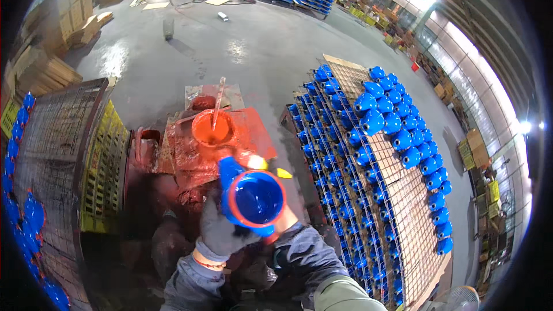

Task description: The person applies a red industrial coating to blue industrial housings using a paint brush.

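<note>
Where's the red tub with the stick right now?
In the head view, the red tub sits slightly left of centre, on a red-stained surface beyond the blue cup-shaped piece.

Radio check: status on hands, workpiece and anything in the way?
Left hand gripping blue part, red-rimmed opening toward camera. Right hand at its right side, grip partly hidden. Red tub with stick beyond; no obstruction seen.

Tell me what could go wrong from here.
The blue piece could slip from the gloved left hand, or its red rim might smear if wet. The stick standing up from the red pot could be knocked and drip. Blue parts crowded on the right-hand rack might get bumped.
</note>
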Demonstrator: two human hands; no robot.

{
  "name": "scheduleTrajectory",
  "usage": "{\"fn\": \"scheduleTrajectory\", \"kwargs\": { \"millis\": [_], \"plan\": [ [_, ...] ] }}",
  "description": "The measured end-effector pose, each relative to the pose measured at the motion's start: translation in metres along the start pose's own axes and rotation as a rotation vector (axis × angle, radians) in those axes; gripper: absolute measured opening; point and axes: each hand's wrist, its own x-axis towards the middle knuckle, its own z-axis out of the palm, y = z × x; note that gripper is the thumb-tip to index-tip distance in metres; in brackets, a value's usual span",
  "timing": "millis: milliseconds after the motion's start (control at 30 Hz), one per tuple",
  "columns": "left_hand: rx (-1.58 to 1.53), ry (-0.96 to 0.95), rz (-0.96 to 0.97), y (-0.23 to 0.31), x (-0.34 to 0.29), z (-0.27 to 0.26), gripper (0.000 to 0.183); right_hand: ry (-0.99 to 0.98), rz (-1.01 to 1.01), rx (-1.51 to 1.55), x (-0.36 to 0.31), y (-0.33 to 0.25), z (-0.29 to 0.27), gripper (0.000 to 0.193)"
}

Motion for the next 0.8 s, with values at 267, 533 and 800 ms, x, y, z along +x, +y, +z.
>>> {"fn": "scheduleTrajectory", "kwargs": {
  "millis": [267,533,800],
  "plan": [
    [0.332,0.075,0.527,0.021,0.023,-0.023,0.067,0.568,-0.591,-0.516,-0.113,0.009,0.005,0.046],
    [0.028,0.078,0.406,0.024,0.018,-0.035,0.073,0.053,-1.294,-1.524,-0.171,0.045,0.066,0.026],
    [0.146,0.074,0.363,0.029,0.020,-0.053,0.076,-0.088,-1.182,-1.887,-0.184,0.022,0.092,0.039]
  ]
}}
